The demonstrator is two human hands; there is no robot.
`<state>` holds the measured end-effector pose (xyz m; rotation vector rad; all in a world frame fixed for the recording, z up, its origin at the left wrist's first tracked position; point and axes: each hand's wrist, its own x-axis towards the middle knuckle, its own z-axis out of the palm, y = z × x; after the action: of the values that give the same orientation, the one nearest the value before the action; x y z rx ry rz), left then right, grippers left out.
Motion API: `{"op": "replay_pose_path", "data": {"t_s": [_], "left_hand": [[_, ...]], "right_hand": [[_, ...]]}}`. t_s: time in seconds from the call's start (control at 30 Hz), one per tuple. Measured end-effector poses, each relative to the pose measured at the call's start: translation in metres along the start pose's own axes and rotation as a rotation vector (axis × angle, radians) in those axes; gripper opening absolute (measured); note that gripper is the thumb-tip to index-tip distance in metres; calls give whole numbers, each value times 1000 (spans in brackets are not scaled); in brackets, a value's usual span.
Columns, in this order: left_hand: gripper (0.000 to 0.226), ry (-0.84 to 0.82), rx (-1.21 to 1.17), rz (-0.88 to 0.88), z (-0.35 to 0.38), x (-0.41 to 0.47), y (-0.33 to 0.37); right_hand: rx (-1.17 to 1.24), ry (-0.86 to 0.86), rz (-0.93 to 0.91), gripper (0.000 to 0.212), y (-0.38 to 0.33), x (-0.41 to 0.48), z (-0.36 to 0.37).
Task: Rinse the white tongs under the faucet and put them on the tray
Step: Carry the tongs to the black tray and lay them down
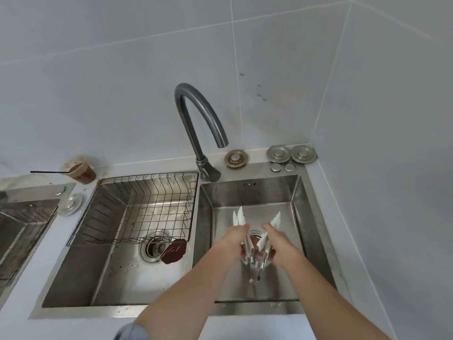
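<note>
Both hands are down in the steel sink (297, 192), lower centre-right of frame. The left hand (234, 241) and right hand (278, 244) are each curled round an arm of the white tongs (239, 217). The white scalloped tips splay out above the knuckles and the shiny metal arms meet at a hinge lower down. Whether that is one pair or two, I can't tell.

They look light and stiff, with springy arms that want to open. I'd expect wet metal to be slippery, so the mid-arm grip near the hinge looks the safe place. The tips look like matte plastic or silicone, ridged at the edges.

The curved grey faucet (196, 114) arches above, smooth and dull, and I see no stream. The brushed steel basin is scuffed and water-marked. To the left, the thin-rod wire tray (147, 192) sits across the other basin, likely the drop-off.
</note>
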<state>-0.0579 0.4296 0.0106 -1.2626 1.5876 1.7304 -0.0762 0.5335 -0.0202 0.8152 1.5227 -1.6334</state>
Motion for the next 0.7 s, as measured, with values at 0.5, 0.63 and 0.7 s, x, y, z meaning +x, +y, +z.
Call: {"op": "replay_pose_path", "data": {"t_s": [0.5,0.63,0.7], "left_hand": [[22,-133,-16,13,-28,1,-36],[30,-179,-35,-59,-38,0,-38],[32,-234,-15,-71,-40,-4,-38]], "right_hand": [[120,475,-190,47,47,-45,31],[160,473,-168,30,52,-66,40],[189,476,-167,29,53,-74,42]]}}
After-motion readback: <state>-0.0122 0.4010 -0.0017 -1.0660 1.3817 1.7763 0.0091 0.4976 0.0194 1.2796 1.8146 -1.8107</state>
